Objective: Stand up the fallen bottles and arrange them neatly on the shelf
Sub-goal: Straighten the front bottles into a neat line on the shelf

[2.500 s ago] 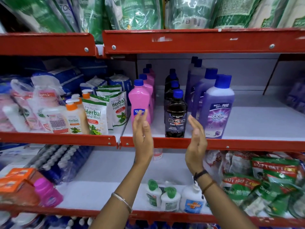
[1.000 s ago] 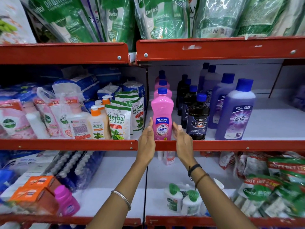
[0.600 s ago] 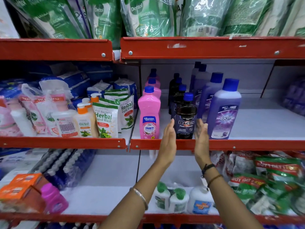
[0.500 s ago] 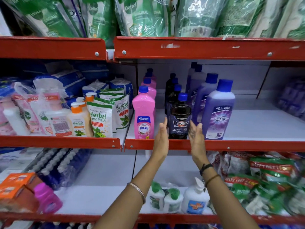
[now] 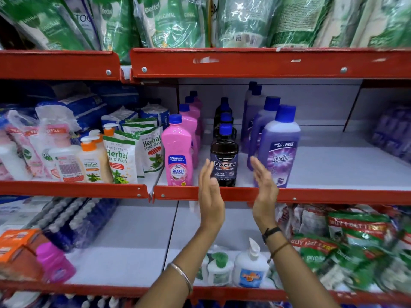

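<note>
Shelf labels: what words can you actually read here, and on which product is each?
"SHAKTI", "2X CLEANING": pink bottle.
"BACTIN Floor Cleaner EXTRA STRONG": black bottle.
"Bactin", "BUY 1 GET 1 FREE": purple bottle.
"Anti Bacterial Herbal Hand Wash": white pouch.
"Herbal": pump bottle.
"Dettol ORIGINAL": green pouches.
Lower-shelf labels and all fine print are too blurred to read.
</note>
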Available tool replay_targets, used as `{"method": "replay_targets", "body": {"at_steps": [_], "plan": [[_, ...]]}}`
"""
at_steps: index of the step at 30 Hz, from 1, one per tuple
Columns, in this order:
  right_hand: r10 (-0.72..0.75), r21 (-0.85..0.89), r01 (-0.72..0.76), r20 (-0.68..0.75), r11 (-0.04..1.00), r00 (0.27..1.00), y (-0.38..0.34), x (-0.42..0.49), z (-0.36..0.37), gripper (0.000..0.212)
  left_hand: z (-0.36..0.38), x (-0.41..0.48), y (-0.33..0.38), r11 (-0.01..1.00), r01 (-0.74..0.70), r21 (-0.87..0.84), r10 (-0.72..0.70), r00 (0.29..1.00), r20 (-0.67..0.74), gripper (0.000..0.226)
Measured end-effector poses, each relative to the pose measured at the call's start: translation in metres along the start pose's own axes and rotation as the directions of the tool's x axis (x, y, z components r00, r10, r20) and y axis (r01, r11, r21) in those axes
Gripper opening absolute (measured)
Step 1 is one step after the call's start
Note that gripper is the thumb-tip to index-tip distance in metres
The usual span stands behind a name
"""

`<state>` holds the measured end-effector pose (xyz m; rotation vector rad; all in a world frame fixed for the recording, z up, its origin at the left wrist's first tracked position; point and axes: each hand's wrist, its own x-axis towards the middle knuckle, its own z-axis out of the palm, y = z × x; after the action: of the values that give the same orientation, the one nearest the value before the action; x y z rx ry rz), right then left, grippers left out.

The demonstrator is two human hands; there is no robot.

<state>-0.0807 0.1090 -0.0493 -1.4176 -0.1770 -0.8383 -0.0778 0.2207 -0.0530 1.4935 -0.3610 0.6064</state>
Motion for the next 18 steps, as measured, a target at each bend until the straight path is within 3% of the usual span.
{"method": "replay_targets", "body": {"at_steps": [3, 6, 8, 10, 13, 18], "plan": [[-0.171, -0.008, 0.174, -0.215, 0.985, 0.962, -0.008, 0.008, -0.028, 0.046, 0.026, -0.012, 0.001, 0.991, -0.108, -0.074, 0.116, 0.985, 0.126, 0.054], [-0.038, 0.019, 0.045, -0.281, 0.999, 0.959, -0.006, 0.029, -0.055, 0.051, 0.056, -0.001, 0.006, 0.975, 0.161, -0.153, -0.111, 0.949, 0.296, 0.061], [0.127, 0.077, -0.114, -0.192, 0.99, 0.973, -0.002, 0.042, -0.071, 0.057, 0.07, 0.008, 0.013, 0.907, 0.365, -0.21, -0.269, 0.886, 0.377, 0.081], [0.265, 0.141, -0.255, -0.053, 0.957, 0.963, 0.003, 0.054, -0.084, 0.064, 0.079, 0.015, 0.014, 0.806, 0.491, -0.33, -0.332, 0.837, 0.435, 0.094], [0.362, 0.159, -0.368, 0.066, 0.916, 0.93, 0.005, 0.064, -0.095, 0.071, 0.086, 0.019, 0.016, 0.747, 0.536, -0.393, -0.36, 0.823, 0.439, 0.085], [0.395, 0.151, -0.408, 0.11, 0.9, 0.912, 0.006, 0.066, -0.106, 0.071, 0.092, 0.016, 0.018, 0.777, 0.541, -0.32, -0.411, 0.823, 0.392, 0.083]]}}
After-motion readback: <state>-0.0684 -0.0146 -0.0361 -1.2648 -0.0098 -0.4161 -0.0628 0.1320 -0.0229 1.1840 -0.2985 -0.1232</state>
